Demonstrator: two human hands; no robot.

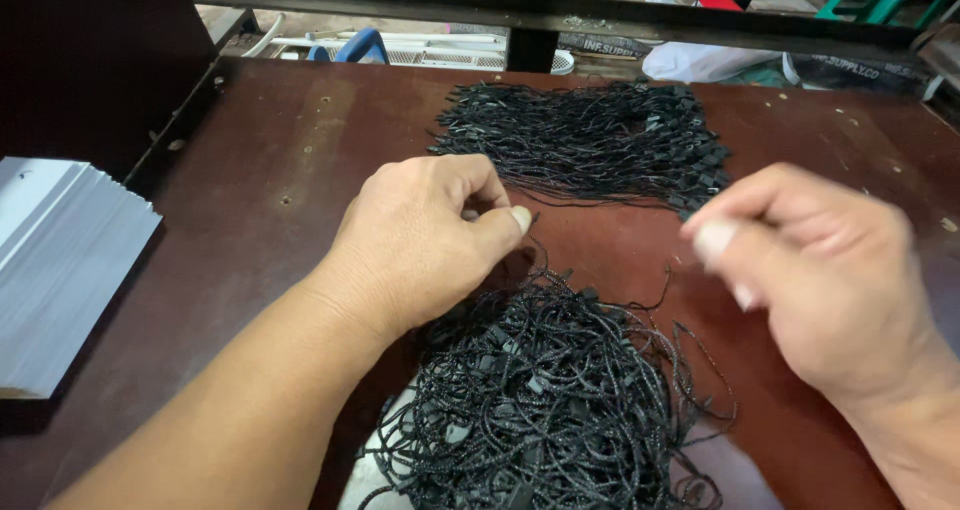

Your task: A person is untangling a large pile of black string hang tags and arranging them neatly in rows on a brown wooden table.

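A tangled heap of black string tags (540, 390) lies on the dark brown table (290, 160) near me. Farther back, a second batch of black string tags (600, 140) is laid out in a flatter, straighter row. My left hand (420, 240) hovers above the near heap, thumb and forefinger pinched on a thin black string that runs down toward the heap. My right hand (810, 270) is blurred, at the right of the heap, fingers pinched together; whether a string is between them I cannot tell.
A stack of grey-white sheets (60, 260) sits at the left edge of the table. A dark upright panel (90, 50) rises at the back left. Beyond the table's far edge lie white bags (700, 62) and clutter.
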